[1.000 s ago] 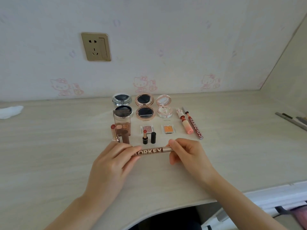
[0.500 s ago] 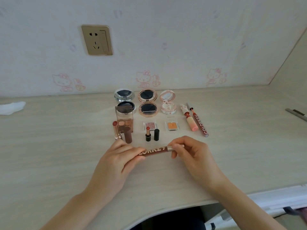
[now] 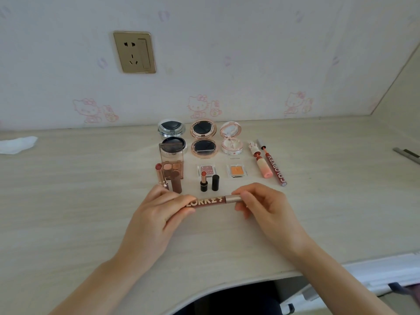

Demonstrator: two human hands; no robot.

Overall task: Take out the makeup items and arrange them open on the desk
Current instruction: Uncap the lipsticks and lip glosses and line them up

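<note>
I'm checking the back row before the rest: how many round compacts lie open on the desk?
3, in a row by the wall: a silver compact at left, its base partly behind the palette; a rose-gold compact in the middle; a pink compact at right. None looks hidden.

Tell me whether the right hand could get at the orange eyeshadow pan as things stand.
Probably not yet: the right hand is busy pinching the lip gloss tube. The path to the orange eyeshadow pan looks free.

My left hand (image 3: 156,214) grips the brown body of a slim lettered lip-gloss tube (image 3: 210,201); my right hand (image 3: 261,201) pinches its metallic taupe cap. Beyond lie open compacts, lipsticks and eyeshadow pans on the pale wood-grain desk (image 3: 68,201).
</note>
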